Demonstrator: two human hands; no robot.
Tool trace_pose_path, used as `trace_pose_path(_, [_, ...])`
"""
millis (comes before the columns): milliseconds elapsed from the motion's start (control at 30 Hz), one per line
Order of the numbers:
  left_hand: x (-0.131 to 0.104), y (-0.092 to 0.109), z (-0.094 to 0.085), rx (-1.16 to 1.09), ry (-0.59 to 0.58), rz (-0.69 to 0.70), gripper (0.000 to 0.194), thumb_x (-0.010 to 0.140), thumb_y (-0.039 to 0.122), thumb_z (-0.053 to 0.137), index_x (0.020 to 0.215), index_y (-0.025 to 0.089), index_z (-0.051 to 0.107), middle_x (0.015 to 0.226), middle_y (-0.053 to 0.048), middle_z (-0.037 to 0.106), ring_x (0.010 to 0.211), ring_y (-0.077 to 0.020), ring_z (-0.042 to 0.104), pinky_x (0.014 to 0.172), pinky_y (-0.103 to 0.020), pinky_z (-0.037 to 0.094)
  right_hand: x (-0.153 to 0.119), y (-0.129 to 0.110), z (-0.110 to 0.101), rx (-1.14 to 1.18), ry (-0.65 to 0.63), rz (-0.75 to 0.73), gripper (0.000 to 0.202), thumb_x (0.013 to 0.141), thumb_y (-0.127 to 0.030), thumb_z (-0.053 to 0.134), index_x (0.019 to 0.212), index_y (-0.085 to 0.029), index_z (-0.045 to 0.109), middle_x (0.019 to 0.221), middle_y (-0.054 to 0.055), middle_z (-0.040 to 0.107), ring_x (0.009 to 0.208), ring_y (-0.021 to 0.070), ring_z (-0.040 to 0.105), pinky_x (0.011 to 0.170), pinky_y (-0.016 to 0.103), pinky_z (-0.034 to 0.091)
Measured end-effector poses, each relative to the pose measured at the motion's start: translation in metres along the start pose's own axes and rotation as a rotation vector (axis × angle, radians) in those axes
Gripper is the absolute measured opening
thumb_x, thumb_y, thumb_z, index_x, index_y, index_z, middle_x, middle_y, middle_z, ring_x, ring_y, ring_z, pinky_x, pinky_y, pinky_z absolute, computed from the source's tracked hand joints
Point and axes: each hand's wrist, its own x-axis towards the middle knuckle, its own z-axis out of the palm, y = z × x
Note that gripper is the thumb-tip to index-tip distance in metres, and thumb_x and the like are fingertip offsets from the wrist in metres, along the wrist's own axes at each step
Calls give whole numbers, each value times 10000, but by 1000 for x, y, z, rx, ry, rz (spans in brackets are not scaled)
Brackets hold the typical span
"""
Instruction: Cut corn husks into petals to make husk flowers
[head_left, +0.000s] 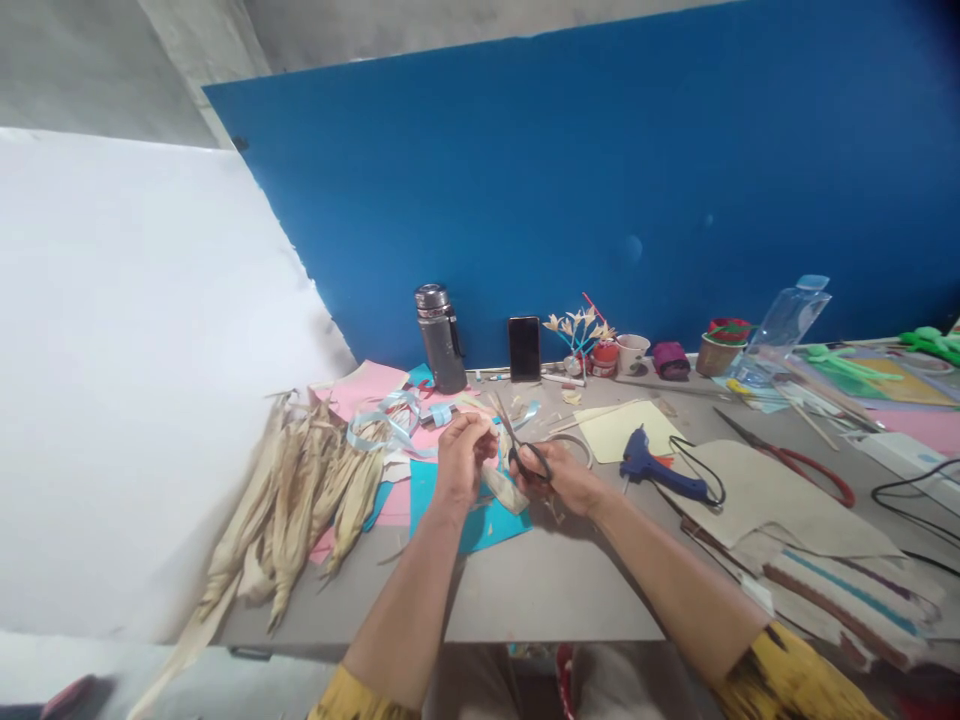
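My right hand (pixel 561 478) has its fingers through the black handles of a pair of scissors (pixel 510 432), whose blades point up and away from me. Close beside it, my left hand (pixel 463 452) is closed in a pinch on a small pale piece of husk (pixel 489 424), near the blades. A curled strip of pale husk (pixel 504 490) hangs or lies between the two hands; which, I cannot tell. Beneath them is a sheet of bright blue paper (pixel 442 500) with small scraps on it. Whether the blades touch the pinched piece is unclear.
Dried corn husks (pixel 300 490) are heaped at the left table edge. A thermos (pixel 440 340), phone (pixel 524 348) and flower stems (pixel 577 330) stand along the blue board. To the right lie a glue gun (pixel 660 470), red-handled shears (pixel 795 460) and a tilted plastic bottle (pixel 784 325).
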Motion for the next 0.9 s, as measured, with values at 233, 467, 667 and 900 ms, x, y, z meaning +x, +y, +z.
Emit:
trace_pose_path(233, [-4, -6, 4, 42, -96, -43, 212, 685, 294, 765, 638, 153, 614, 527, 39, 503, 479, -66, 440, 490, -200, 324, 6, -7, 5, 176, 411, -190, 399, 584, -374, 869, 867, -164, 681, 763, 4, 640, 629, 108, 481, 567, 233, 356])
trace_pose_path(467, [-8, -13, 12, -24, -107, -215, 272, 596, 315, 846, 646, 142, 642, 526, 48, 483, 488, -57, 427, 505, -194, 344, 10, -7, 6, 291, 461, -199, 342, 573, -312, 859, 809, -171, 655, 662, -37, 549, 553, 88, 423, 516, 231, 324])
trace_pose_path(667, [-8, -8, 10, -151, -164, -307, 276, 632, 360, 786, 755, 153, 650, 637, 12, 573, 534, -95, 514, 522, -224, 400, 11, -2, -6, 371, 406, -172, 330, 575, -297, 841, 784, -169, 621, 638, -56, 495, 506, 60, 357, 452, 207, 232])
trace_pose_path(900, [-7, -5, 5, 49, -312, -282, 173, 638, 242, 737, 635, 149, 591, 557, 27, 498, 526, -95, 475, 539, -232, 383, 2, -15, -11, 255, 274, -51, 286, 544, -275, 813, 753, -159, 657, 629, -37, 521, 548, 82, 405, 469, 208, 262])
